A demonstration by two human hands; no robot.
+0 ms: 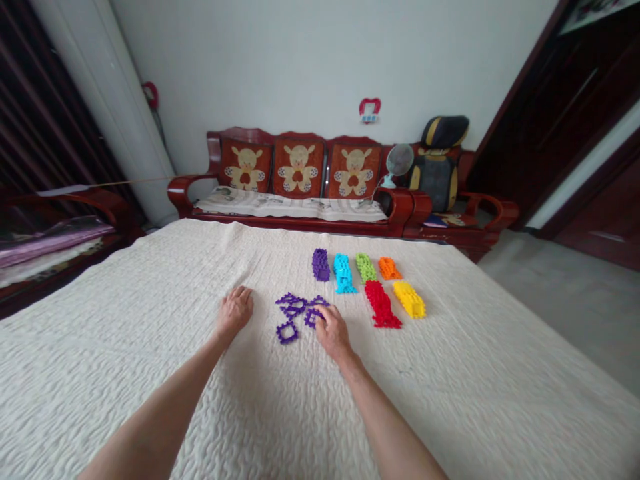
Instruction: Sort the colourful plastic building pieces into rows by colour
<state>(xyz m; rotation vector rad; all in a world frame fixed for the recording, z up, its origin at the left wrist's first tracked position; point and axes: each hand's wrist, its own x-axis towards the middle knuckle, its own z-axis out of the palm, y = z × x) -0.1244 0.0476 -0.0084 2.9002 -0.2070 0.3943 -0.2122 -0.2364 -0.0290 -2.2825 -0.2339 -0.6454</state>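
Observation:
Several flat purple frame pieces (287, 332) with toothed edges lie loosely together on the quilted cream cover (200, 267). My right hand (331, 328) is at the right side of this group, its fingertips on a purple piece (311, 319) and partly covering it. To the left of the pieces, my left hand (237, 308) rests on the cover with its fingers lying down and nothing seen in it. Behind and to the right stand rows of pieces sorted by colour: purple (321, 265), blue (343, 272), green (366, 268), orange (389, 269), red (382, 305) and yellow (410, 300).
Past the far edge of the cover is a red wooden sofa (280, 223) with bear cushions (299, 168). A small fan (400, 160) and a black and yellow seat pad (434, 180) are at its right. Another wooden seat (107, 200) is at the left.

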